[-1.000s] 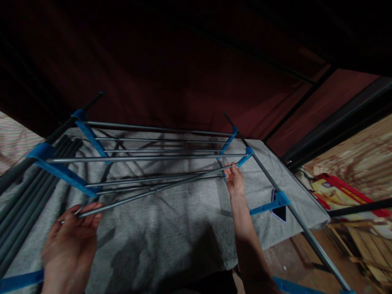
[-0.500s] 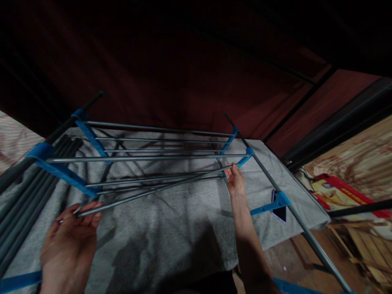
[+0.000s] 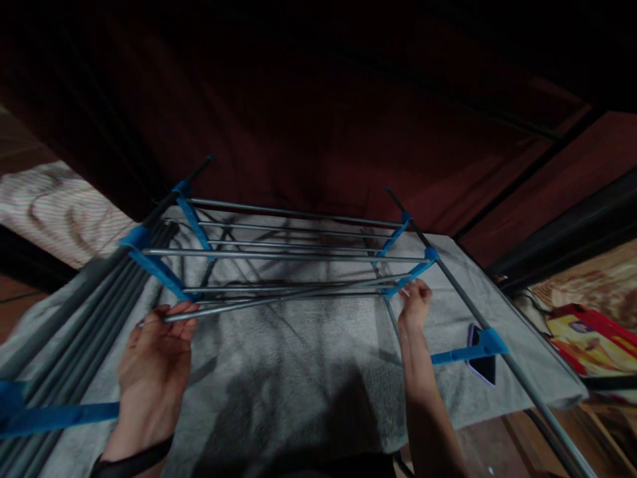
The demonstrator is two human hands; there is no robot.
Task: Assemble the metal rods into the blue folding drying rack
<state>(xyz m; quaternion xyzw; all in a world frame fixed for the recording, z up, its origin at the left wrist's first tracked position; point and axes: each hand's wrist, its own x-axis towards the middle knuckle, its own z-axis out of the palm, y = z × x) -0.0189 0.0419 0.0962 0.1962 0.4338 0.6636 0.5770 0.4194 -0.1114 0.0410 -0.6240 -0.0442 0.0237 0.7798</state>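
Note:
My left hand [image 3: 156, 348] is closed on the near left end of a grey metal rod [image 3: 239, 305], palm up. That rod slants up to the right, its far end meeting a blue plastic bracket [image 3: 421, 267] on the right side of a rack. My right hand [image 3: 415, 304] is at this bracket, its fingers curled against the lower edge; the exact grip is partly hidden. Other grey rods [image 3: 293, 255] span between the right brackets and the blue brackets [image 3: 162, 272] on the left. Long grey side poles [image 3: 462, 292] carry the brackets.
The rack lies over a grey cloth [image 3: 298, 372]. Several loose grey tubes [image 3: 107, 332] lie at the left. A phone [image 3: 482, 362] rests beneath another blue bracket [image 3: 492, 341] on the right. A red and yellow box [image 3: 587, 342] is at the far right, and a dark red curtain [image 3: 298, 133] hangs behind.
The view has turned left, shifting everything rightward. The rod's right end has moved up to the right bracket, and my right hand has slid from the rod to beside that bracket.

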